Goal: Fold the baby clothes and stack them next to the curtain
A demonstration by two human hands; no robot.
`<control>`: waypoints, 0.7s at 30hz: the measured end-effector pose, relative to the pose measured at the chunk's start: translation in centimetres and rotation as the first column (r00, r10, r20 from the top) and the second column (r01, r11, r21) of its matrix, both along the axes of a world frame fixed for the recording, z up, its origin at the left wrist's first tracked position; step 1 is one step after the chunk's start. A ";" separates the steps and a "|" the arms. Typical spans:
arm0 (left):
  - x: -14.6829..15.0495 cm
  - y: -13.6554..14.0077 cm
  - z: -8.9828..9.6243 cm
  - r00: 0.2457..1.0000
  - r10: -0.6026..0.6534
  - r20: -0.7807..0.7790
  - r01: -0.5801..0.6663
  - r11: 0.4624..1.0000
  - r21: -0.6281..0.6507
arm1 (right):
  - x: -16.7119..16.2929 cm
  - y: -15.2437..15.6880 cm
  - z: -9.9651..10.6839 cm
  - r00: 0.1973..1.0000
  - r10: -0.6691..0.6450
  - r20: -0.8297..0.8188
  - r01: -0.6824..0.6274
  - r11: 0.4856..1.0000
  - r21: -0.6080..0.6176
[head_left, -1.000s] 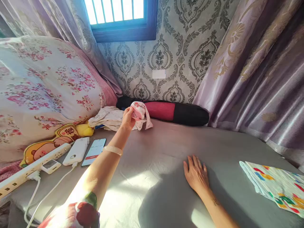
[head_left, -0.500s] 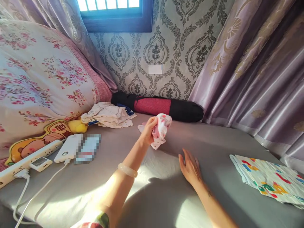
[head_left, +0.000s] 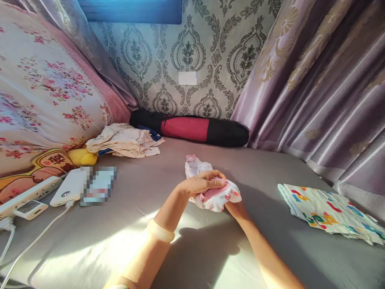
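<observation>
Centrally, the left hand [head_left: 206,183] holds pink-and-white cloth [head_left: 217,200] over the right hand [head_left: 236,208], whose grip is hidden.

Small cloth [head_left: 219,200]: white ground, scattered pink-red print, plain pink patches. Folded cloth [head_left: 331,210]: white, bold shapes in red, blue, yellow, orange, green; under-layer [head_left: 284,197] pale blue. Cloth pile [head_left: 122,138]: cream, faint small specks, dark blue showing at its right side and below. Long bag [head_left: 186,129]: black ends, crimson mesh-textured middle. Sheet [head_left: 255,172]: plain grey, bleached pale in the sunlit patches. Wallpaper [head_left: 188,50]: silver-grey, darker damask medallions and leaf scrolls. Curtain [head_left: 300,108]: mauve, tan-gold motifs. Floral bedding [head_left: 60,88]: white, pink blossom clusters, rosy border. Plush [head_left: 82,157]: yellow. Power strip [head_left: 33,194], power bank [head_left: 70,186], cable [head_left: 33,245]: all white. Bracelet [head_left: 160,231]: creamy. Window frame [head_left: 132,11]: deep blue.
</observation>
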State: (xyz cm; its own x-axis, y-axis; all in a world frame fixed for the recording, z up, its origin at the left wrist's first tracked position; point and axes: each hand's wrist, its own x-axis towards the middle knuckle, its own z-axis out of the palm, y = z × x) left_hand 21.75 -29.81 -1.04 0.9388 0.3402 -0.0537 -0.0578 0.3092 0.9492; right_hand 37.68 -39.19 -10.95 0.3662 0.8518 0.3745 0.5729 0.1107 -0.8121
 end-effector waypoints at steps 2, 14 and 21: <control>-0.3 0.6 -0.4 0.999 0.039 -0.002 -0.039 0.999 -0.014 | 0.4 0.0 0.6 0.998 -0.004 -0.065 0.002 1.000 -0.029; -2.1 4.4 -1.4 0.900 0.436 -0.010 -0.435 0.896 -0.089 | 2.8 -2.9 9.3 0.991 -0.131 0.005 0.130 0.980 -0.149; -3.1 4.6 -1.2 0.942 0.333 0.031 -0.333 0.943 -0.017 | 3.2 -5.0 12.4 0.950 -0.148 -0.276 0.056 0.948 -0.313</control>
State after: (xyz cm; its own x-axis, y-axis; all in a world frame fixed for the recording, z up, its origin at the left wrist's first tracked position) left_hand 18.63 -25.24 -2.27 0.7733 0.6333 -0.0306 -0.1905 0.2781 0.9415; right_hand 40.92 -44.22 1.40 0.5111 0.8591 -0.0273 0.3005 -0.2083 -0.9307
